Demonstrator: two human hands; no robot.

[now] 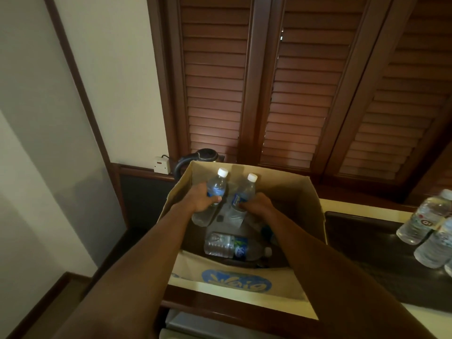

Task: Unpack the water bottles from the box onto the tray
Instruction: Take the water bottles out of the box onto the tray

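An open cardboard box [293,192] stands on the counter in front of me. Inside it, my left hand [200,199] grips a clear water bottle [217,185] with a white cap and blue label. Close beside it, my right hand [259,204] grips a second such bottle [245,192]. Both bottles are tilted with caps pointing away from me. Another bottle [232,245] lies on its side on the box floor. To the right is a dark tray [362,231] with several bottles [425,216] standing on its right part.
A black electric kettle [205,156] stands behind the box, next to a wall socket [161,165]. Brown louvred shutters [293,81] fill the wall behind. The counter's front edge [220,304] runs below the box; a white wall lies to the left.
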